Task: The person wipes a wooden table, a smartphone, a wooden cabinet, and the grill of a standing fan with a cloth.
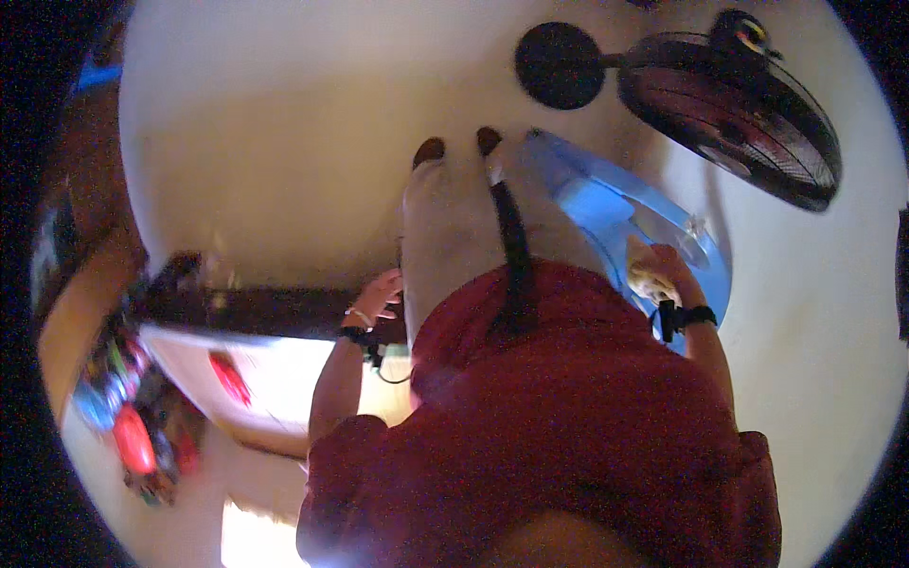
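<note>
At my right side is a large light-blue plastic thing (592, 204) with a curved rim and cut-out gaps; its exact kind is not clear. My right hand (663, 273) is at its near part, fingers curled closed on it, and partly blurred. My left hand (382, 295) hangs beside my left thigh with its fingers somewhat apart and nothing in them. It is nearest to a dark ledge (275, 308) on the left. Each wrist carries a black band with a small device.
A black standing fan (729, 118) with a round base (561, 64) is ahead to the right. To the left, a pale surface (294, 374) bears a red item (230, 379). Beyond it lies a colourful pile with a red rounded thing (134, 438). Pale floor (284, 123) stretches ahead.
</note>
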`<action>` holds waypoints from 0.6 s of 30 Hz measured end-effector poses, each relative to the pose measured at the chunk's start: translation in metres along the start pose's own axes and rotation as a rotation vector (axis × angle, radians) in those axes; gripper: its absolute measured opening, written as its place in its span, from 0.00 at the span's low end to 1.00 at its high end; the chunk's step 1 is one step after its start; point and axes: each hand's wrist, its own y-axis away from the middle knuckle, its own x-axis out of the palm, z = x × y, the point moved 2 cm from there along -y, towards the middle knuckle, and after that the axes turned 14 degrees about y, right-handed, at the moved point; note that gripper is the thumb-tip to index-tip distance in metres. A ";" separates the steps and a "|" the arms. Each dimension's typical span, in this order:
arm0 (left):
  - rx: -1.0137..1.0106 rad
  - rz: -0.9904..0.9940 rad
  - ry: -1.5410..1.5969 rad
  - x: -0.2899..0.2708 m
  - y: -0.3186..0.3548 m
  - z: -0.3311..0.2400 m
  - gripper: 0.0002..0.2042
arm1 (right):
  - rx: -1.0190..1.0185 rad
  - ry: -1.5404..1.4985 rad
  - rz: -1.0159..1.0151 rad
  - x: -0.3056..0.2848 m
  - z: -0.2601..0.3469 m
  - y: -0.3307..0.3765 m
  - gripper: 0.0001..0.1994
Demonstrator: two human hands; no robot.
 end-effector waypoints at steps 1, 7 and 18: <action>-0.032 0.074 0.001 0.036 0.000 0.022 0.34 | 0.054 0.145 0.095 0.002 -0.027 0.003 0.18; 0.046 0.238 0.119 0.156 0.006 0.086 0.33 | 0.060 0.607 0.283 0.022 -0.058 0.012 0.19; 0.129 0.287 0.073 0.191 0.007 0.061 0.32 | -0.112 0.423 -0.043 -0.016 0.070 -0.012 0.16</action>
